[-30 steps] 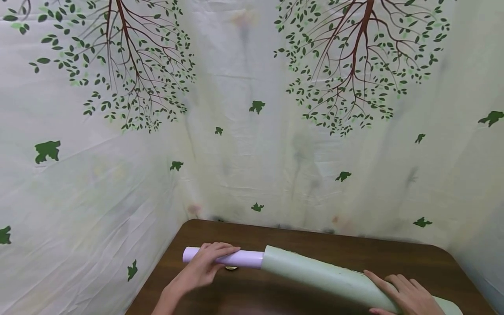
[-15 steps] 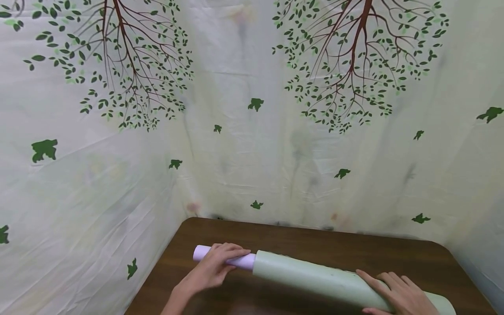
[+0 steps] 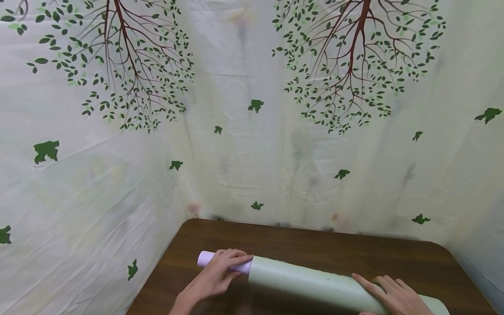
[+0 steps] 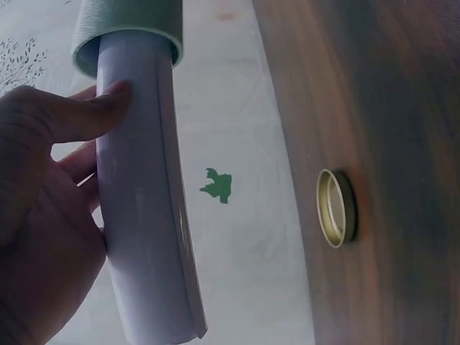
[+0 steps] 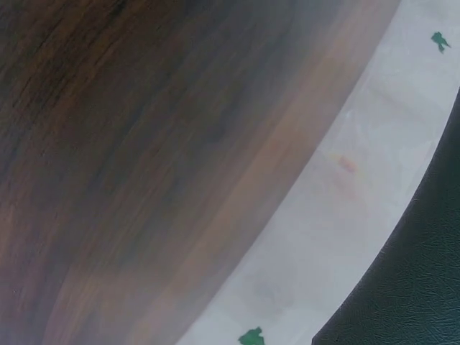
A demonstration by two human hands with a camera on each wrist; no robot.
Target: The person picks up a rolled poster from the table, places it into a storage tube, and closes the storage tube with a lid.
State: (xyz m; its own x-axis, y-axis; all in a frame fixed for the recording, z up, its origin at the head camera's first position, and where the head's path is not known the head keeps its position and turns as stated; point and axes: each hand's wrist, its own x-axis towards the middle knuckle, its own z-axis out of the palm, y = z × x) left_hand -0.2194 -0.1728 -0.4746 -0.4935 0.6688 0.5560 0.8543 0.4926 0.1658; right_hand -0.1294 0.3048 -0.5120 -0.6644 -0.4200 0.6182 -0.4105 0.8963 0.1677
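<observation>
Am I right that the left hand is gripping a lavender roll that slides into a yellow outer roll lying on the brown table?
Not quite: the outer roll is pale green, not yellow, as the head view shows. The left hand does grip the lavender roll, which enters it on the brown table.

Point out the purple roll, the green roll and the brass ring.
purple roll [image 4: 140, 215], left wrist view, middle of its side.
green roll [image 3: 307, 284], head view, middle of its length.
brass ring [image 4: 335, 208], left wrist view, its rim.
</observation>
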